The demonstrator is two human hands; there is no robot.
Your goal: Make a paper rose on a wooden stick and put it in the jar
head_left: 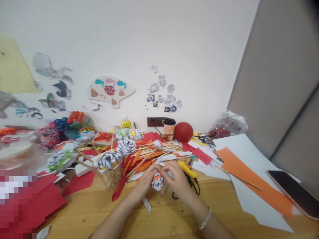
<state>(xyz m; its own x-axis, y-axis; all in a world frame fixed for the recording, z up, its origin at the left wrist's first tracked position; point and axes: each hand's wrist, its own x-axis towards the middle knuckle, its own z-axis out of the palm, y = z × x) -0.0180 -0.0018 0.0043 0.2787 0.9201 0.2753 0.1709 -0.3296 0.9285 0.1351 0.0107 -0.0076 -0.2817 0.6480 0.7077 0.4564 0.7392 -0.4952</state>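
Observation:
Both my hands meet low in the middle of the wooden table (159,219). My left hand (144,183) and my right hand (177,181) pinch a small white and orange paper flower (157,181) between their fingertips. My right wrist wears a silver bracelet (205,219). A white paper strip (147,204) lies under my left wrist. Several finished paper roses on wooden sticks (109,159) stand just left of my hands.
A pile of orange paper strips and wooden sticks (147,154) lies behind my hands. A yellow glue gun (187,169) and its black cord sit to the right. Also here: paper cup (169,130), red ball (183,131), orange sheet (249,177), phone (294,192), red paper (50,196).

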